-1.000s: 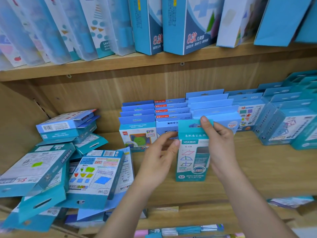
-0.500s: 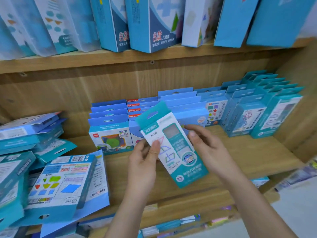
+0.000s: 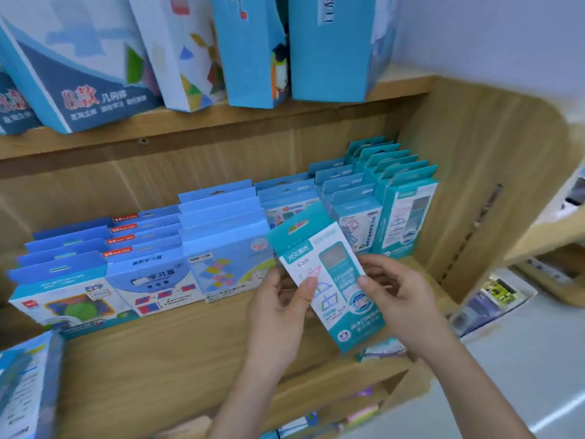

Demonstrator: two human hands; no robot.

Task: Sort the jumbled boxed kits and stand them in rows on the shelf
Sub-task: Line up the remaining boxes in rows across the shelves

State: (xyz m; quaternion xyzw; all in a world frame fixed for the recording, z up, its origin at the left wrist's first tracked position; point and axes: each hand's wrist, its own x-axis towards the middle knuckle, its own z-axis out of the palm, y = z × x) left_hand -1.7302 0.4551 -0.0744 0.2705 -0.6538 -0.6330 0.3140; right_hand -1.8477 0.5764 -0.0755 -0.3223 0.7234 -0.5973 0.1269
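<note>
Over the shelf [image 3: 190,353], teal kit [image 3: 335,274] has shifted right.

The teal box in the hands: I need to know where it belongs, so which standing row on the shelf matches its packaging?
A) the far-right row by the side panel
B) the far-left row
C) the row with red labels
A: the teal box, held by the left hand and right hand, shows the same teal header and white front as the far-right row beside the side panel.

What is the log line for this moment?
teal S-335 kit box tilted | left hand pinches it | right hand holds it | matching row far right
</note>
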